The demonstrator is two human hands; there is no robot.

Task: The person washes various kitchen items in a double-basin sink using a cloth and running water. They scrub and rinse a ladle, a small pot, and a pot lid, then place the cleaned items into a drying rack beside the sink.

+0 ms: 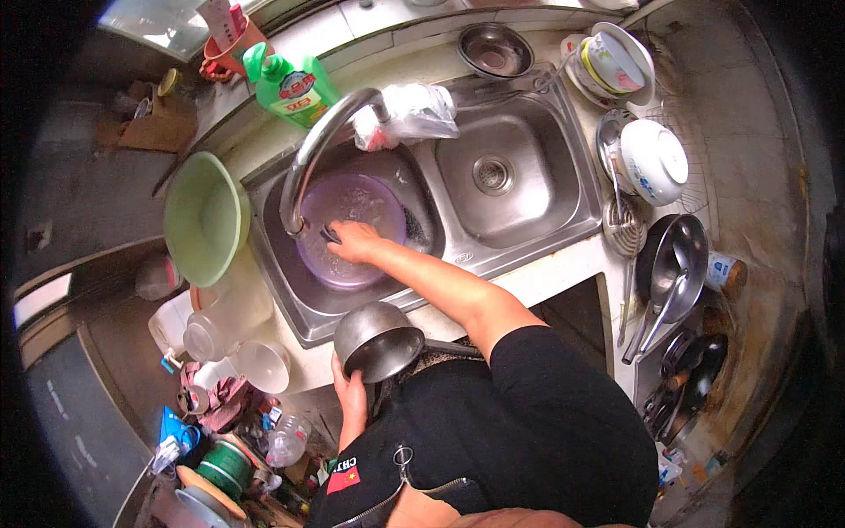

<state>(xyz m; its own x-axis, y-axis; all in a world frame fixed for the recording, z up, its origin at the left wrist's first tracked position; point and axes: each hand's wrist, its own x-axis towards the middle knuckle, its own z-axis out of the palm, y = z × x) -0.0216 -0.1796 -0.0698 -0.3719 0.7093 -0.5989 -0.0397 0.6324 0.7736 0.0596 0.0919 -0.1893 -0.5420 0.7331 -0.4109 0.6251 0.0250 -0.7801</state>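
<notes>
In my left hand (353, 391) is a metal saucepan (376, 336), gripped by its rim and tipped so its inside shows; its handle points right. My right hand (356, 241) reaches over a purple plastic basin (389, 198) of cloudy water in the left bowl of a steel double sink (455, 261). Its fingers are closed around a small dark thing, perhaps a scrubber. The curved faucet (310, 145) arches over the basin, and I cannot tell whether water runs. A clear plastic bag (419, 113) hangs about the faucet's base.
Behind the sink stand a green soap bottle (300, 92) and a dark metal bowl (495, 51). At left, a green basin (201, 221) leans near a plastic jug (211, 333) and a white cup (264, 366). Stacked bowls (653, 162) and ladles (676, 270) lie at right.
</notes>
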